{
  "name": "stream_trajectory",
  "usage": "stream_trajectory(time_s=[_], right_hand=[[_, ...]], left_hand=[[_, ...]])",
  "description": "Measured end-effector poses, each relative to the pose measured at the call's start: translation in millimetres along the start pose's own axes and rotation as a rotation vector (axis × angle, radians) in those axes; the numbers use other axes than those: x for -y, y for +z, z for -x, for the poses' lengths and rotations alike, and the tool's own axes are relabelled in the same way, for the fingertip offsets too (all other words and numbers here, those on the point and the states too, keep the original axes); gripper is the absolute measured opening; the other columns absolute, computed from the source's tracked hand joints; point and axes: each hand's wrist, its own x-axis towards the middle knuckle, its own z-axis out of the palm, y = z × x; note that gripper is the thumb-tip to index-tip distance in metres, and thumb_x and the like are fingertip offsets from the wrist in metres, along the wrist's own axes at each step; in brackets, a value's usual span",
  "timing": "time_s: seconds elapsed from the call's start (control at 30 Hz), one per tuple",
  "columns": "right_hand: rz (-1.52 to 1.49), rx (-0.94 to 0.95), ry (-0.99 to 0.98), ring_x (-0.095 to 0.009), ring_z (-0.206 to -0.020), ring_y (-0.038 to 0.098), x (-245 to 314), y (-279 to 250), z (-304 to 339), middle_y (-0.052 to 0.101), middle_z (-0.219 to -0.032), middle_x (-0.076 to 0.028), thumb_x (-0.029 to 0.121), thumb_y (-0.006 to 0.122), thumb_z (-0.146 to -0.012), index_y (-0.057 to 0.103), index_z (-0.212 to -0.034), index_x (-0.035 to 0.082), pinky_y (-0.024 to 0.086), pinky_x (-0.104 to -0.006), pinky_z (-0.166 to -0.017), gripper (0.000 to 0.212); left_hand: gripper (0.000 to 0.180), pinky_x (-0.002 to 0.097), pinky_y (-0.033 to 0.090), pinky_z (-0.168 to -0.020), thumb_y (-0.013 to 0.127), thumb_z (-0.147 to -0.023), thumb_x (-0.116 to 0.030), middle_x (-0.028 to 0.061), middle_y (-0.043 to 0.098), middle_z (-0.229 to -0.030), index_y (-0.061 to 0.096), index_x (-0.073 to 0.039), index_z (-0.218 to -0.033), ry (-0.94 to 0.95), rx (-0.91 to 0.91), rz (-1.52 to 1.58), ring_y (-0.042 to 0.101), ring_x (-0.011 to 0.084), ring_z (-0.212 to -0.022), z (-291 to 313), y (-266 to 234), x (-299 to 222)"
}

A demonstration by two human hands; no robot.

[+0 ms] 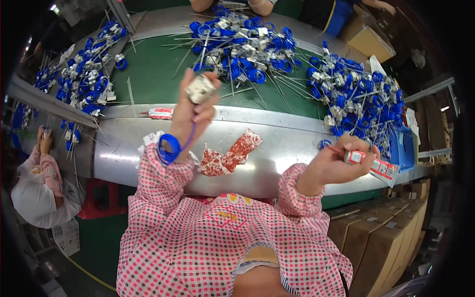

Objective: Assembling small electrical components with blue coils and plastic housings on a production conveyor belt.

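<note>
Nearest, the person's checked sleeves rise from the lower edge. The left hand [190, 111] is raised over the near metal edge of the bench [277, 126], its fingers closed around a small silver metal part [200, 89]; a blue coiled cable [169, 147] hangs from the part down past the wrist. The right hand [336, 161] is closed on a strip of red-and-white labels [376, 166], which trails off to the right near the bench's right end. The labels are held apart from the part, so nothing has been stuck on it yet, as far as I can tell.

Between the hands, on the metal edge, lie torn red-and-white scraps [230, 153], which look like spent backing. One more label piece [161, 113] lies on the edge to the left.

Beyond, on the green belt [153, 81], heaps of the same blue-cabled parts lie: one at the far middle [242, 47], one at the right [356, 94], one at the far left [81, 74]. I cannot tell which are labelled; judging by their number, much work remains.

At the far edge another person's arms [232, 5] reach in, and a co-worker in white [37, 183] sits at the left.
</note>
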Motion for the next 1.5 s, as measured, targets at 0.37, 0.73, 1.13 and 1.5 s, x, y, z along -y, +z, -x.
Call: stream_trajectory(time_s=[0.37,0.73,1.13,1.5], right_hand=[[-0.143,0.126,-0.223,-0.008,-0.036,0.026,11.2,27.0,44.2,0.041,-0.047,-0.004,0.035,0.032,-0.089,0.036,-0.104,0.005,0.019,-0.0215,-0.037,0.034],[-0.179,0.13,-0.212,-0.007,-0.034,0.024,10.4,25.1,48.5,0.04,-0.047,-0.003,0.032,0.033,-0.088,0.037,-0.104,0.005,0.016,-0.0214,-0.036,0.032],[-0.097,0.217,-0.174,-0.006,-0.032,0.018,9.4,24.6,49.3,0.038,-0.043,-0.002,0.029,0.034,-0.088,0.039,-0.103,0.006,0.016,-0.0217,-0.035,0.028],[0.146,0.318,-0.283,-0.007,-0.03,0.019,9.3,25.4,50.6,0.039,-0.043,-0.003,0.024,0.034,-0.085,0.037,-0.103,0.005,0.016,-0.0212,-0.032,0.026]], left_hand=[[0.055,0.0178,0.023,-0.029,0.02,-0.09,-0.05,0.0002,0.039,-0.05,0.05,-0.003,-0.085,-0.341,0.103,-0.397,0.028,0.0047,-0.034,35.6,52.0,90.3],[0.054,0.0169,0.023,-0.027,0.019,-0.09,-0.048,0.0006,0.047,-0.056,0.05,-0.005,-0.082,-0.402,0.104,-0.407,0.028,0.0039,-0.032,43.8,64.2,88.4],[0.054,0.0167,0.022,-0.027,0.02,-0.089,-0.05,0.0011,0.049,-0.056,0.051,-0.006,-0.081,-0.455,0.073,-0.368,0.028,0.0036,-0.032,40.6,63.3,90.4],[0.055,0.0161,0.021,-0.027,0.02,-0.089,-0.05,0.0021,0.049,-0.056,0.052,-0.006,-0.081,-0.451,0.075,-0.392,0.028,0.0036,-0.032,39.0,61.0,89.3]])
